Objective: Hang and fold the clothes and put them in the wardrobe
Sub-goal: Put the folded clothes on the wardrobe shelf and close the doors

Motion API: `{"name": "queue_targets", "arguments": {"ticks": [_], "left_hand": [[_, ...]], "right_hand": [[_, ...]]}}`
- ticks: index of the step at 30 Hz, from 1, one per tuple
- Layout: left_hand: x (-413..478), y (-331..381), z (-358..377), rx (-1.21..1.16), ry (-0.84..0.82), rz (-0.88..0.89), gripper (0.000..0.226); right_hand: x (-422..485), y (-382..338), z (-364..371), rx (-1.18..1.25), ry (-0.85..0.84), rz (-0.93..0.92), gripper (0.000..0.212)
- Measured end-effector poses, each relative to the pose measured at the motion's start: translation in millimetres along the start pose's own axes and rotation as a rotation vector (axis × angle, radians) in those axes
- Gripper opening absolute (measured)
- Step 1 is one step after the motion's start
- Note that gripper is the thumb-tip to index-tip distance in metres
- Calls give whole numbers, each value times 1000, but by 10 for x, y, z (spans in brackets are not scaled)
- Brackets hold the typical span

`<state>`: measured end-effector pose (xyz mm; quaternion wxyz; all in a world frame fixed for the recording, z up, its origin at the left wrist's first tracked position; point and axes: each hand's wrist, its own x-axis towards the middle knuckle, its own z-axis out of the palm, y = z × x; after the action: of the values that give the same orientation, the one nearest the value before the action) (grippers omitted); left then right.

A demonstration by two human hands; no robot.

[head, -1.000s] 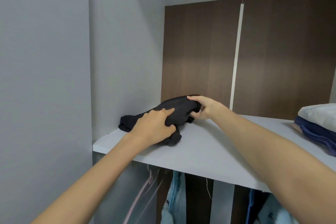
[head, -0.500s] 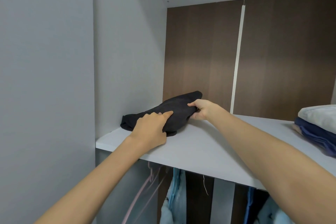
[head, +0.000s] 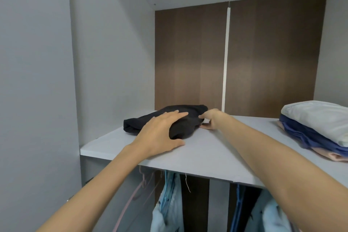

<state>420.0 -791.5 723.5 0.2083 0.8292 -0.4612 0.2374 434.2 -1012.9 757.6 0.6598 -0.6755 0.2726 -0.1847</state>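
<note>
Head view shows our left hand (head: pixel 160 133) now flat on the folded black garment (head: pixel 192 111), no longer gripping it, while we cannot tell whether our right hand (head: pixel 211 118) pinches its edge, so we judge it shelved.

Soft, even light lies on the pale grey wardrobe shelf (head: pixel 207 156). The brown wood-grain back panel (head: pixel 188 62) above it carries a paler glow. Under the shelf it's dim. Straight lines bow near the edges.
</note>
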Motion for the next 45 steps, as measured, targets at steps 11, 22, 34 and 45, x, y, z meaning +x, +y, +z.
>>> {"name": "queue_targets", "arguments": {"ticks": [11, 22, 34, 45], "left_hand": [[-57, -283, -91, -133, 32, -99, 80], [127, -557, -192, 328, -266, -15, 83], [189, -797, -268, -342, 44, -338, 55], [406, -851, 71, 73, -374, -696, 70]], "right_hand": [[14, -45, 332, 90, -327, 189, 48], [235, -46, 799, 132, -461, 102, 34], [396, -150, 882, -873, -42, -687, 50], [804, 100, 1030, -1050, -306, -279, 69]]}}
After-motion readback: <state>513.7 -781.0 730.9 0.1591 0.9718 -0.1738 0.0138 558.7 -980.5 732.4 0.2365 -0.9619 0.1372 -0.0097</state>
